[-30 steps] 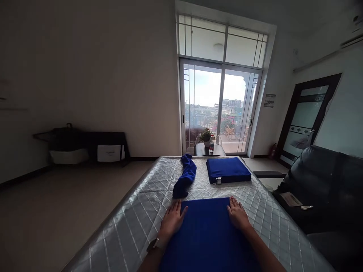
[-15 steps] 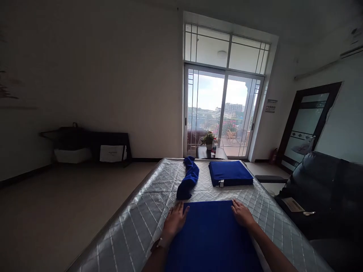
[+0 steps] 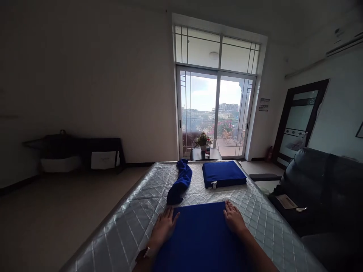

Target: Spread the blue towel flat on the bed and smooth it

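- Blue cloth (image 3: pixel 198 236): lying spread between the forearms at the near end of the bed-like surface, its far edge running nearly straight; its near end is passing out of view.
- Left hand (image 3: pixel 164 226): resting palm-down at the cloth's far left corner, the thumb reaching over the blue; the fingers are extending straight, unclenched and gripping nothing. A band (image 3: pixel 143 254) is circling the wrist.
- Right hand (image 3: pixel 234 218): mirroring it at the far right corner, fingers likewise lying extended and loose. The paired placement is probably holding both corners level and the edge taut.
- Quilted silver cover (image 3: pixel 133 211): supporting all the blue pieces, apparently serving as a broad, flat base.
- Twisted blue cloth (image 3: pixel 180 185): lying rumpled just beyond the left hand, seemingly set aside so that the spread piece is having room.
- Folded blue stack (image 3: pixel 224 173): sitting squarely beyond the right hand, a white label (image 3: pixel 214 184) showing at its near side; its position is presumably keeping it out of the hands' way.
- Small dark table (image 3: pixel 196 154): standing past the far end, bearing a potted plant (image 3: pixel 202 139) and a bottle (image 3: pixel 207 149).
- Glass doors (image 3: pixel 200 94): admitting light behind it.
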